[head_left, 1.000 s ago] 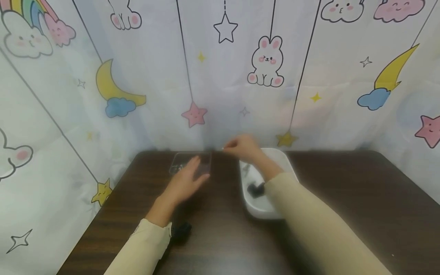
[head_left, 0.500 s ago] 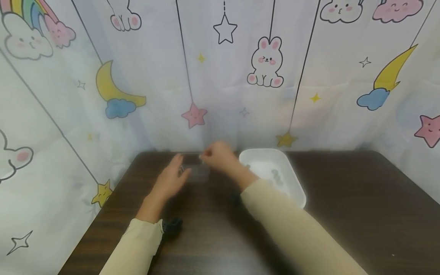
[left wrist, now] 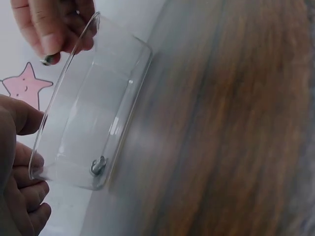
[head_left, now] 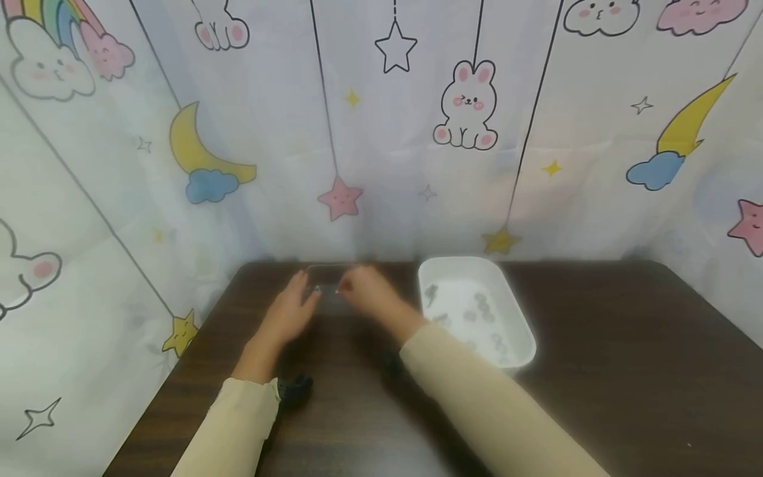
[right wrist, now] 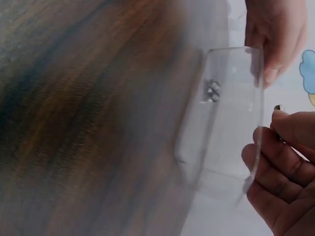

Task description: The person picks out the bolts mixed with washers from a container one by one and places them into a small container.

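A clear plastic box point(left wrist: 113, 73) stands at the back of the table, left of the white tray. My left hand point(head_left: 288, 310) is at its left end, thumb on the near rim and fingers round the end wall. Over the opposite part of the rim, my right hand point(head_left: 372, 291) pinches a small shiny metal piece point(left wrist: 47, 60) between thumb and fingertip; its exact kind I cannot tell. Inside the box, small silvery metal parts point(right wrist: 212, 91) lie at the left end. The other fingers of the right hand overlap the box's rim in both wrist views.
To the right stands a white tray point(head_left: 456, 278) with several small grey pieces point(head_left: 481, 307) spread over its bottom. The dark wood table point(head_left: 602, 358) ends at the back against a white curtain point(head_left: 286, 132) printed with cartoon figures.
My right hand has travelled left from above the white tray to the clear box, still pinching a small piece. The left hand has shifted slightly left, to the box's end.
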The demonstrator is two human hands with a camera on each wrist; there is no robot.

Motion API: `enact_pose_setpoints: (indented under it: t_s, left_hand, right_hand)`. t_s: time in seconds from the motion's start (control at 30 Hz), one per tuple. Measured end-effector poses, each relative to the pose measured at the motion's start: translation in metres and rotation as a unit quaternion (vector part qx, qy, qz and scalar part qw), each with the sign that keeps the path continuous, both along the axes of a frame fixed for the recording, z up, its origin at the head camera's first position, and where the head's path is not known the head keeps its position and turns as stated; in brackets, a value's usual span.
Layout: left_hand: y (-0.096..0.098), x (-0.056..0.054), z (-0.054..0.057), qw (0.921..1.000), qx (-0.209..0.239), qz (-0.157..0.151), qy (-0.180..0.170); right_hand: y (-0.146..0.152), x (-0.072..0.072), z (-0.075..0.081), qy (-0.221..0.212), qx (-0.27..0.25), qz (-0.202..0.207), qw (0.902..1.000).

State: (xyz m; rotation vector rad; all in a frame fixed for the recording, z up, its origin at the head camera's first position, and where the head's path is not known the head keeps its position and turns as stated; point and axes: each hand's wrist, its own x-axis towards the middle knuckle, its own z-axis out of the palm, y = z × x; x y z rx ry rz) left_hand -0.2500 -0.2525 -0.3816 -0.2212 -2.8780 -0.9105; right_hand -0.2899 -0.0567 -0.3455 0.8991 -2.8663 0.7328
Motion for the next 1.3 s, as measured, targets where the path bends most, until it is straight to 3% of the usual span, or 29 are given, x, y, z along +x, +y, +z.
enact_pose_setpoints:
  t_s: [0.33,0.77,1.3]
  left_hand:
    - [-0.004,0.0,-0.002,0.9998,0.021,0.003,0.002]
    - [-0.009,-0.002,-0.005,0.9995,0.031,0.01,-0.001]
    - [-0.007,-0.003,-0.004,0.9995,0.028,0.009,-0.013]
  right_hand:
    - [-0.001,0.004,-0.009,0.013,-0.011,-0.017,0.9997]
    - [-0.004,0.011,-0.014,-0.003,-0.038,-0.043,0.9983]
    - [-0.005,0.01,-0.013,-0.021,-0.003,-0.044,0.9988]
